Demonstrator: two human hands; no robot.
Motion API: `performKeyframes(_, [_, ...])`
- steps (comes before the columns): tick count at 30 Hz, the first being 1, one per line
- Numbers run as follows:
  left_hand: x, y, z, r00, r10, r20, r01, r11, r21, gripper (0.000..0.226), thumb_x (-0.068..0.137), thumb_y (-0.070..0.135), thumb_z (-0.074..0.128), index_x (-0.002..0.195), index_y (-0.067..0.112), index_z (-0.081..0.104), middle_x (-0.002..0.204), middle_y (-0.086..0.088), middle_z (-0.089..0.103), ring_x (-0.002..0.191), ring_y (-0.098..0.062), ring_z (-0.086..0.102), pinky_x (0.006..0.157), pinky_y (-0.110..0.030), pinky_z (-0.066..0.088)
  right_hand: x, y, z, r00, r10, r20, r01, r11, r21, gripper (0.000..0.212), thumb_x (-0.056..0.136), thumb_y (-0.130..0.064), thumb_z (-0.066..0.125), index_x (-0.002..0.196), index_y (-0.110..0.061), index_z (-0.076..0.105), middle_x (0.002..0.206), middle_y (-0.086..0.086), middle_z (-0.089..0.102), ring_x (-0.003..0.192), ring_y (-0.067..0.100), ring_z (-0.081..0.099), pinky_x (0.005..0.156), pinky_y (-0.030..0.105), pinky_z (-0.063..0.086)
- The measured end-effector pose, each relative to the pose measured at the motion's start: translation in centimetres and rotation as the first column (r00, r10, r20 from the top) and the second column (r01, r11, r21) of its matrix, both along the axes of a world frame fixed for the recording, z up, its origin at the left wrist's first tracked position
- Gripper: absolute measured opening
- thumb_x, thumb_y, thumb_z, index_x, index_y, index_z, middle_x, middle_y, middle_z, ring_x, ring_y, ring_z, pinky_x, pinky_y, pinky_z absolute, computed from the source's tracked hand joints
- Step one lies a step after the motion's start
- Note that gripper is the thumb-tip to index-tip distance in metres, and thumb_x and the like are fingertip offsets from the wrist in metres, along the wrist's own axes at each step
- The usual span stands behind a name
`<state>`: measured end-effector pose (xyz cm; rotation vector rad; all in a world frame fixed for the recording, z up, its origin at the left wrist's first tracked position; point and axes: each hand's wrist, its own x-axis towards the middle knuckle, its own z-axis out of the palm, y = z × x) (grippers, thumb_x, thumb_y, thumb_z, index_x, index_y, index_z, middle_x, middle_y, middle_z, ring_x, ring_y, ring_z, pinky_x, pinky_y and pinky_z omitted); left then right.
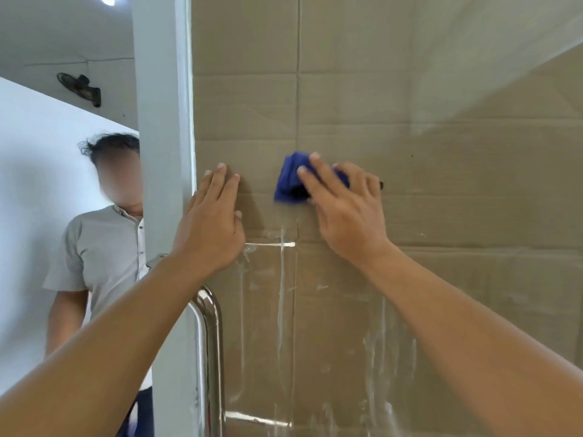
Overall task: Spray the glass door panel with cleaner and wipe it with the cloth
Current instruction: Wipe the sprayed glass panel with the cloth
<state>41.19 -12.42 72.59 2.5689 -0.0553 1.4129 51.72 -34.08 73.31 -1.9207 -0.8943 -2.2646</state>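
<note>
Glass door panel (410, 184) fills the centre and right of the frame with brown cardboard (246, 42) showing behind it, and your right hand (344, 209) presses the blue cloth (291, 181) flat against it, covering the cloth's right half, while your left hand (211, 222) lies spread and empty on the glass just beside the white frame post (164, 121). Whitish streaks (282, 310) run down the lower glass, a chrome handle (209, 357) is cut off at the bottom edge, and at left a person in a grey shirt (101, 253) stands half hidden behind the post under a wall fan (79, 86).
</note>
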Motion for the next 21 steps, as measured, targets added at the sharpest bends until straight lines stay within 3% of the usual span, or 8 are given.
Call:
performKeyframes(3, [0.1, 0.2, -0.1, 1.000, -0.007, -0.003, 0.007, 1.000, -0.011, 0.063, 0.099, 0.013, 0.043, 0.157, 0.013, 0.018, 0.167, -0.003, 0.002, 0.153, -0.021, -0.001, 0.124, -0.040, 0.012, -0.5, 2.3, 0.5, 0.999, 0.032, -0.017, -0.027, 0.971, 0.237, 0.044, 0.098, -0.025, 0.061, 0.141, -0.021, 0.059, 0.152, 0.000, 0.052, 0.113, 0.034, 0.052, 0.087, 0.045, 0.038])
performKeyframes(7, [0.1, 0.3, -0.1, 0.999, -0.035, 0.017, 0.035, 0.999, -0.033, 0.061, 0.097, 0.008, 0.043, 0.155, 0.011, 0.023, 0.166, -0.005, 0.007, 0.153, -0.022, 0.002, 0.124, -0.041, 0.013, -0.5, 2.8, -1.0, 0.999, 0.012, 0.050, 0.002, 0.961, -0.277, 0.050, 0.091, -0.017, 0.058, 0.140, -0.024, 0.060, 0.152, -0.003, 0.052, 0.113, 0.034, 0.056, 0.089, 0.045, 0.040])
performKeyframes(9, [0.1, 0.3, -0.2, 0.999, -0.037, 0.019, 0.038, 0.998, -0.044, 0.061, 0.098, 0.007, 0.042, 0.155, 0.010, 0.023, 0.166, -0.004, 0.007, 0.153, -0.022, 0.002, 0.124, -0.041, 0.013, -0.2, 1.4, -0.9, 0.999, -0.012, 0.053, 0.029, 0.940, -0.340, 0.049, 0.091, -0.016, 0.056, 0.139, -0.025, 0.061, 0.151, -0.004, 0.053, 0.114, 0.033, 0.056, 0.089, 0.044, 0.042])
performKeyframes(13, [0.2, 0.1, -0.3, 1.000, -0.025, 0.012, 0.026, 0.998, -0.060, 0.059, 0.101, 0.011, 0.039, 0.157, 0.014, 0.019, 0.167, -0.001, 0.004, 0.153, -0.019, -0.002, 0.124, -0.041, 0.013, -0.1, 0.3, -0.1, 0.998, 0.037, -0.051, -0.024, 0.972, 0.234, 0.045, 0.096, -0.022, 0.061, 0.141, -0.023, 0.060, 0.152, -0.002, 0.052, 0.114, 0.032, 0.049, 0.090, 0.044, 0.036])
performKeyframes(14, [0.2, -0.1, -0.3, 1.000, -0.024, 0.010, 0.025, 0.997, -0.067, 0.059, 0.102, 0.011, 0.039, 0.157, 0.014, 0.019, 0.167, 0.000, 0.003, 0.153, -0.018, -0.002, 0.124, -0.041, 0.013, -0.2, 0.8, -0.4, 0.998, 0.041, -0.053, -0.025, 0.964, 0.263, 0.045, 0.097, -0.024, 0.061, 0.141, -0.023, 0.060, 0.152, -0.002, 0.052, 0.114, 0.032, 0.050, 0.089, 0.044, 0.036])
performKeyframes(17, [0.1, -0.5, -0.2, 1.000, -0.024, 0.013, 0.025, 0.995, -0.094, 0.058, 0.102, 0.011, 0.039, 0.156, 0.014, 0.020, 0.167, 0.000, 0.003, 0.153, -0.017, -0.002, 0.123, -0.041, 0.014, -0.5, 1.6, -2.5, 1.000, 0.020, 0.002, -0.019, 0.988, -0.156, 0.049, 0.092, -0.020, 0.059, 0.140, -0.025, 0.060, 0.152, -0.002, 0.052, 0.112, 0.036, 0.057, 0.088, 0.045, 0.038])
performKeyframes(19, [0.0, -0.7, -0.1, 1.000, -0.025, 0.011, 0.026, 0.994, -0.110, 0.057, 0.102, 0.012, 0.039, 0.156, 0.015, 0.020, 0.166, 0.001, 0.003, 0.153, -0.017, -0.002, 0.123, -0.040, 0.014, -0.6, 0.6, -3.3, 0.999, -0.001, 0.035, 0.016, 0.902, -0.432, 0.048, 0.093, -0.015, 0.052, 0.140, -0.025, 0.061, 0.151, -0.001, 0.053, 0.114, 0.035, 0.057, 0.088, 0.045, 0.040])
performKeyframes(21, [-0.2, -0.8, -0.1, 1.000, -0.026, 0.003, 0.026, 0.992, -0.124, 0.057, 0.103, 0.012, 0.039, 0.157, 0.015, 0.021, 0.166, 0.002, 0.003, 0.153, -0.016, -0.002, 0.122, -0.040, 0.014, -0.2, -0.4, -3.3, 1.000, -0.005, 0.023, 0.012, 0.945, -0.326, 0.046, 0.095, -0.015, 0.053, 0.139, -0.025, 0.062, 0.151, -0.001, 0.054, 0.114, 0.034, 0.059, 0.089, 0.044, 0.043])
